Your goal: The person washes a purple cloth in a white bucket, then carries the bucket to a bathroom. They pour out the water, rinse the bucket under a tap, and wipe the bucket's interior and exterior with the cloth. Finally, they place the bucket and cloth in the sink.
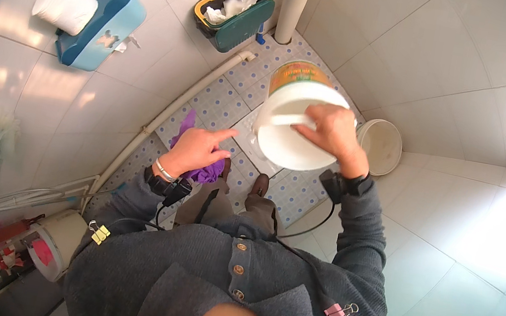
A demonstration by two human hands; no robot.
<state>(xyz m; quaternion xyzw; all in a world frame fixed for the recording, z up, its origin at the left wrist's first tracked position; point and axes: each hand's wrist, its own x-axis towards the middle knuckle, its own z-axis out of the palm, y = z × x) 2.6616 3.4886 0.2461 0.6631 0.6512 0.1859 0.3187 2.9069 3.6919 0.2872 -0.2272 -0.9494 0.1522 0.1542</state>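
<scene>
My right hand point(330, 130) grips the handle of a white plastic bucket point(280, 145), which is tilted so that its mouth faces me; an orange and green printed band wraps its outside. Between my hands, to the left of the bucket, my left hand point(199, 149) has its index finger and thumb extended and apart. A purple cloth point(205, 173) shows behind and below the left hand; whether the hand touches it I cannot tell. Under the bucket lies a pale square plate point(248, 139) in the dotted tile floor point(223, 98), partly hidden.
A second white bucket point(379, 148) stands by the right wall. A white pipe point(182, 98) runs along the left wall, below a green bin point(242, 25) with crumpled paper and a blue holder point(122, 23) with a toilet roll point(65, 3). A vertical pipe point(294, 4) fills the corner.
</scene>
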